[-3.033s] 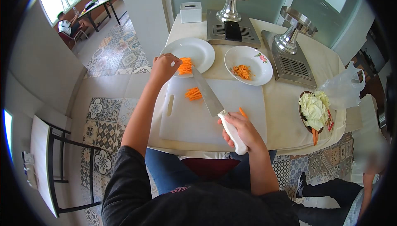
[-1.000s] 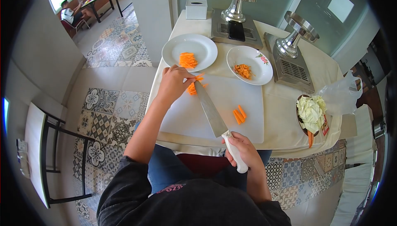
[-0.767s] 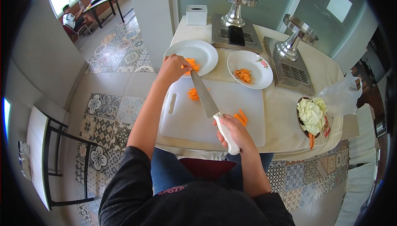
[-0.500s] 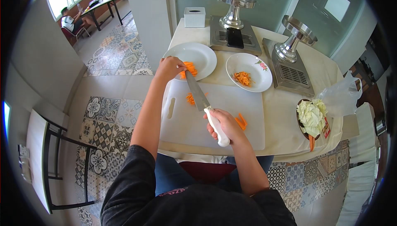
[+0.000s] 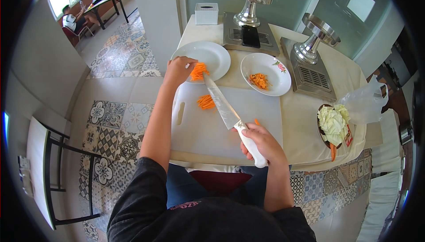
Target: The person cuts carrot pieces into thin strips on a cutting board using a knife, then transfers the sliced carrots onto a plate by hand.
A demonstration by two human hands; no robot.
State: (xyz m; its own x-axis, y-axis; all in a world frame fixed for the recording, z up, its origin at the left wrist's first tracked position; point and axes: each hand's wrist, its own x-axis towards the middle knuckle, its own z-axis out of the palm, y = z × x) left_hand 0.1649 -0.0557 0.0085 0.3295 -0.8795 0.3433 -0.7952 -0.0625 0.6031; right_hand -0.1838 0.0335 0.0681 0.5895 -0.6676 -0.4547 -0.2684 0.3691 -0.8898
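Note:
My right hand (image 5: 263, 143) grips the white handle of a large kitchen knife (image 5: 222, 104). The blade slants up and left over the cutting board (image 5: 261, 118), its tip by the rim of a white plate (image 5: 221, 58). On that plate lies a pile of carrot strips (image 5: 199, 70). My left hand (image 5: 179, 70) is at the plate's left side, fingers curled together at the pile's upper edge; what they pinch, if anything, is hidden. A second bunch of carrot strips (image 5: 206, 102) rests on the board, left of the blade. An orange carrot piece (image 5: 256, 121) shows partly behind my right hand.
A flowered bowl (image 5: 283, 82) holds orange shreds (image 5: 259, 81). Behind stand two metal stands (image 5: 247, 18) (image 5: 307, 51), a phone (image 5: 250, 37) and a tissue box (image 5: 206, 14). Cabbage (image 5: 333, 124) in a dark bowl and a plastic bag (image 5: 365, 100) are at right. A person (image 5: 71, 21) sits far off.
The knife and my right hand have moved down and right, drawing the tip away from my left fingers. More of the carrot bunch on the board shows. My left hand stays by the plate.

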